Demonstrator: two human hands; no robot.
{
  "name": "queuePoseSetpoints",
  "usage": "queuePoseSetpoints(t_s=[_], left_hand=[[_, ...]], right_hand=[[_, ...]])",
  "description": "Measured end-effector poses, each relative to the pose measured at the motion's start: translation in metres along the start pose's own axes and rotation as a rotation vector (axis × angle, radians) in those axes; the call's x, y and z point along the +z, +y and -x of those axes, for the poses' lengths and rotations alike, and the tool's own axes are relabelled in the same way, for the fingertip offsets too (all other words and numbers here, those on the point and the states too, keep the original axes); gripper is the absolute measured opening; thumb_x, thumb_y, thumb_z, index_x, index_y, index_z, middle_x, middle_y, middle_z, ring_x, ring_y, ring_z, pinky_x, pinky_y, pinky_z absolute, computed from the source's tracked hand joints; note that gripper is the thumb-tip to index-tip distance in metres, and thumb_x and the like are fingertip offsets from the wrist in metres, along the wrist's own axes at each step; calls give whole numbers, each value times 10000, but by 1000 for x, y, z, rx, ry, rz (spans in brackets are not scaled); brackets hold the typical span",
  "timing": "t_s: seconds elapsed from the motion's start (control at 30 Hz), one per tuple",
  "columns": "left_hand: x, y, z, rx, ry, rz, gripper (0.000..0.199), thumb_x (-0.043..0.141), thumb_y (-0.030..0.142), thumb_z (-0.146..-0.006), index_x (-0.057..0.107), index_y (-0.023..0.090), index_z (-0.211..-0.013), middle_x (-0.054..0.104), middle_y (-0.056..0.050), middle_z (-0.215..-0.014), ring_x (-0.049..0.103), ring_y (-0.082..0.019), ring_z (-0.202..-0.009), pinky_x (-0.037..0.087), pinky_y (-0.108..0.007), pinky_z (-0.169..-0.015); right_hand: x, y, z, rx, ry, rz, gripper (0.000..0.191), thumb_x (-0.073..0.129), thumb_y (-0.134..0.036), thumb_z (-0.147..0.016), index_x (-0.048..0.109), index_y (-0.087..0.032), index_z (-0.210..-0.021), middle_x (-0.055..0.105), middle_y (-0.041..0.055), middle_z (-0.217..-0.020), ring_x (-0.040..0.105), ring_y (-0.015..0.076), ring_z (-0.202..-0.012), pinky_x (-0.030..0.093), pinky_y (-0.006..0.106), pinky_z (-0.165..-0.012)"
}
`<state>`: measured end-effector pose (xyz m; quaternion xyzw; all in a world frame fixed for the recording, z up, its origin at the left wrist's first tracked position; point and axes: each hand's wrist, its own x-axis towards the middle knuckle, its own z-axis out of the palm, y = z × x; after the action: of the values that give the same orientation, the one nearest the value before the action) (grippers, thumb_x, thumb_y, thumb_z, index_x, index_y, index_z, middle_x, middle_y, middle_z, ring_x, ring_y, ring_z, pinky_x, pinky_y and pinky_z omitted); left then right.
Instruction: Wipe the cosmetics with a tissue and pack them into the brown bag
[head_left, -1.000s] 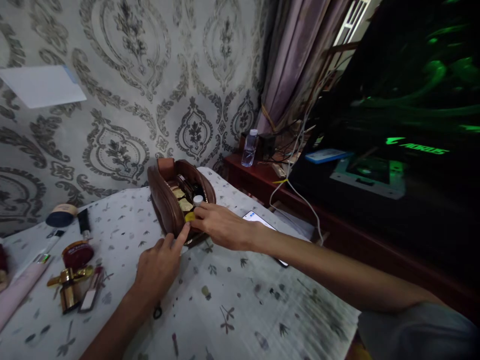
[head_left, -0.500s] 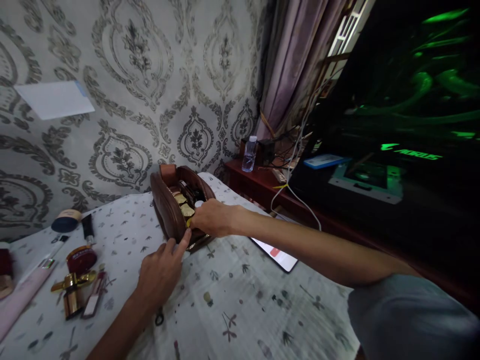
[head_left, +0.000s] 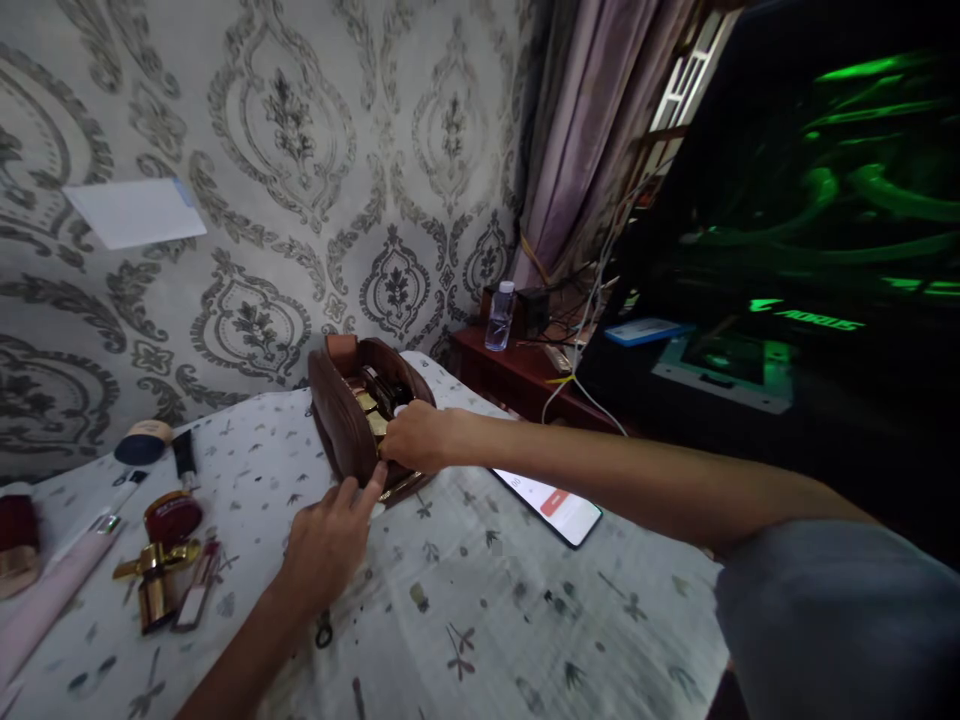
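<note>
A brown makeup bag stands unzipped on the patterned white cloth, against the wall. Gold-coloured items and dark ones show inside. My right hand reaches over the bag's near right side, fingers curled down into the opening; what they hold, if anything, is hidden. My left hand is at the bag's near end, its index finger stretched out against the rim and the other fingers loosely bent, with nothing seen in them.
At left lie a round compact, a dark red jar, a gold bottle, a lip gloss tube and a pink-handled wand. A lit phone lies under my right forearm. A clear bottle stands on the red-brown table.
The view has shifted slightly, so everything sits a little differently in the picture. Both hands stay at the bag; the right hand's fingers are still curled at its opening.
</note>
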<state>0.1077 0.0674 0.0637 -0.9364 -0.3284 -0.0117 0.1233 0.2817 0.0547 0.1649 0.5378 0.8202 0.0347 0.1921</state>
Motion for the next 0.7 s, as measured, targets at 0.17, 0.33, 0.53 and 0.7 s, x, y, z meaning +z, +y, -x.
queuePoseSetpoints(t_s=[0.17, 0.33, 0.53, 0.7], left_hand=[[-2, 0, 0, 3, -25, 6, 607, 523, 96, -921, 430, 303, -1485, 672, -55, -1069, 716, -222, -922, 595, -303, -670], [-7, 1, 0, -8, -51, 25, 633, 520, 76, -915, 414, 314, -1492, 664, -55, -1082, 716, -224, -941, 606, -313, -688], [-15, 3, 0, -14, -95, 49, 636, 496, 72, -917, 397, 294, -1505, 660, -71, -1092, 710, -243, -980, 610, -337, -725], [-18, 4, -1, -22, -121, 58, 653, 460, 59, -921, 366, 301, -1520, 659, -78, -1105, 705, -245, -994, 600, -338, -744]], right_hand=[[-5, -5, 3, 2, -80, 56, 251, 513, -135, -960, 747, -114, -1049, 754, 170, -1096, 722, 293, -1058, 583, 380, -822], [-3, -5, 3, -6, -61, 76, 235, 526, -115, -946, 751, -127, -1015, 767, 154, -1036, 738, 263, -1015, 575, 323, -774], [-2, -3, 8, -2, -42, 37, 288, 465, -118, -979, 731, -122, -1088, 757, 157, -1073, 724, 290, -1038, 573, 371, -790], [-3, 2, 16, -1, -32, -25, 297, 457, -113, -980, 704, -117, -1145, 750, 162, -1063, 716, 278, -1039, 549, 341, -782]])
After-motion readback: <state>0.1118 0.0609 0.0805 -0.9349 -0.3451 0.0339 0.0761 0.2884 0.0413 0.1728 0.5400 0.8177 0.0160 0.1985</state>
